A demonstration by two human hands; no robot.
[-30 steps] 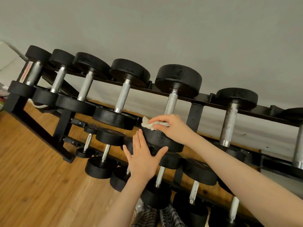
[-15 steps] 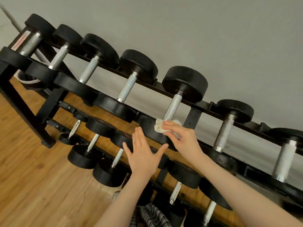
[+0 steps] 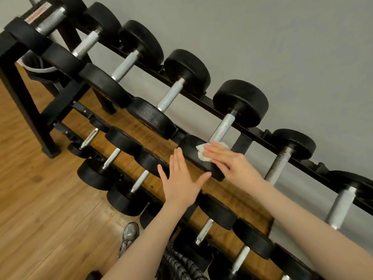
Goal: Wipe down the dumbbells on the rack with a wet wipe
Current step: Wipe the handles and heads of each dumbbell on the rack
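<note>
Right hand [image 3: 230,162] presses the crumpled white wet wipe [image 3: 202,153] under flat, together fingers onto the black round dumbbell head [image 3: 193,146]; left hand [image 3: 181,182], fingers spread, braces just beside; best to keep firm pressure, sweep the whole face.

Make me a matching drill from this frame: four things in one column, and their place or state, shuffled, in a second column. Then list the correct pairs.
Column one:
1. left hand
2. right hand
3. wet wipe
4. grey shoe

Column two:
A. on the wooden floor below the rack
B. white, crumpled, lying on the near head of a top-row dumbbell
C. fingers straight and spread, holding nothing
D. flat fingers pressing the wipe onto the black dumbbell head

Pairs: 1-C, 2-D, 3-B, 4-A
</note>
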